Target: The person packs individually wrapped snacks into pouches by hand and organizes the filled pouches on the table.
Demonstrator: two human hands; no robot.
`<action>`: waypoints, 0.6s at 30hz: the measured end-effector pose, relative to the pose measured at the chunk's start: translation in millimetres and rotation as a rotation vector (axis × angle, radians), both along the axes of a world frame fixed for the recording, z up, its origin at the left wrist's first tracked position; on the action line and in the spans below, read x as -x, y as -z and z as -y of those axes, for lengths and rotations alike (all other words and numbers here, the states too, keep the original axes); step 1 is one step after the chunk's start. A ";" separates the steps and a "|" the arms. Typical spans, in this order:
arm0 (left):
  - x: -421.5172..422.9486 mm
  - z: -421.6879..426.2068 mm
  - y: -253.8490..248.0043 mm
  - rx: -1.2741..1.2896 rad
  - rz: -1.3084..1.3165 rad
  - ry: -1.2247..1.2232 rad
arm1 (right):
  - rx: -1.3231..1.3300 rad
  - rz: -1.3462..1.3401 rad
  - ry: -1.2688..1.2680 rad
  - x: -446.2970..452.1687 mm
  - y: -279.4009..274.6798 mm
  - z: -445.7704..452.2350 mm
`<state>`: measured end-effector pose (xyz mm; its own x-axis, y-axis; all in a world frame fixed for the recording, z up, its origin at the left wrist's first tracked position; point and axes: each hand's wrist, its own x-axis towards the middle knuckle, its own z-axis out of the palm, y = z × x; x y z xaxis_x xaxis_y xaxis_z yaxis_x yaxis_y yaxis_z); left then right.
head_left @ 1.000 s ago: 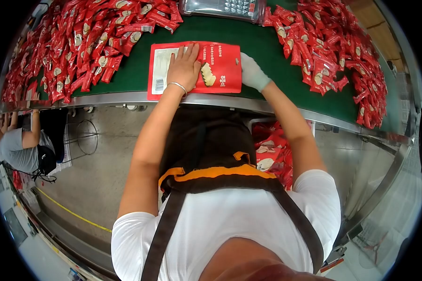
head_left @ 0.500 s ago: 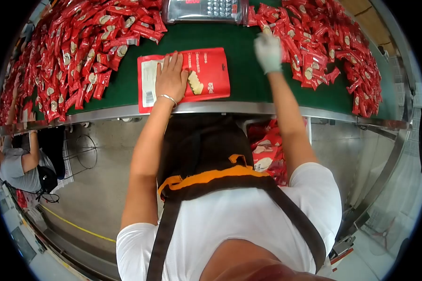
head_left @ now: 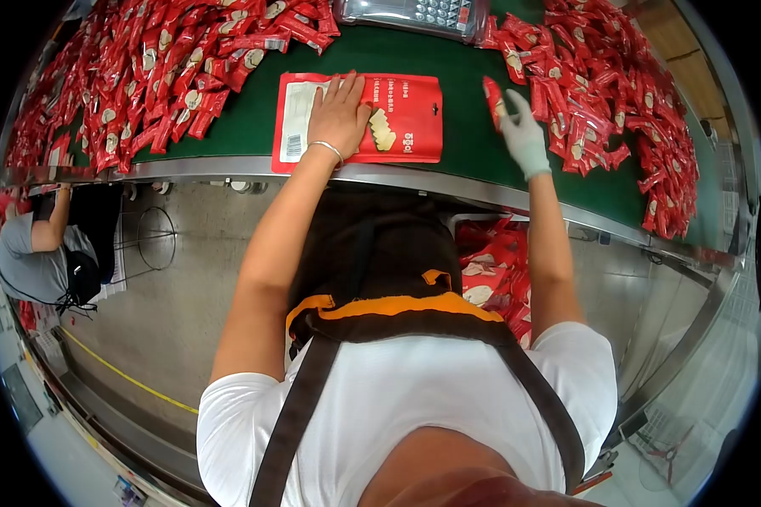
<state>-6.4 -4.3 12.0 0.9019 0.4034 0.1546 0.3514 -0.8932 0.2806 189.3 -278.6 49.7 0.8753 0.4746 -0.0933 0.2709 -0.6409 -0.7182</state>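
Note:
A red pouch with a pale panel and a barcode lies flat on the green table surface. My left hand, bare with a bracelet at the wrist, rests on the pouch with fingers stretched out. To the right of the pouch, my right hand wears a whitish glove. A small red snack packet is pinched between its thumb and fingers. Beside that hand spreads a pile of similar red packets.
Another large heap of red packets covers the table's left side. A keypad device stands at the back. Below the metal edge, a container holds red pouches. A person in grey works at far left.
My right hand has drawn back from the packet pile and now holds a small red packet. The left hand stays on the pouch. The whole view has shifted slightly.

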 end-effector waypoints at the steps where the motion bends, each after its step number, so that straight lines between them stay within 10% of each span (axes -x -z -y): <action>1: -0.5 -0.2 -0.1 0.002 -0.003 -0.007 | -0.004 -0.043 -0.109 12.7 -3.9 2.8; 3: 0.9 0.2 -0.3 0.013 0.019 0.002 | -0.043 -0.077 -0.496 25.2 8.9 1.6; 8: 2.4 1.8 -3.1 0.023 0.036 0.014 | -0.275 -0.648 -0.515 36.1 20.8 -80.2; 18: 2.1 3.1 -12.8 -0.089 -0.037 0.100 | -0.329 -0.485 -0.928 36.2 51.9 -112.9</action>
<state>-8.4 -7.4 24.8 0.9426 0.2976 0.1517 0.2681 -0.9449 0.1876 153.1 -165.7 -2.2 0.0690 0.9944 -0.0795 0.1910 -0.0914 -0.9773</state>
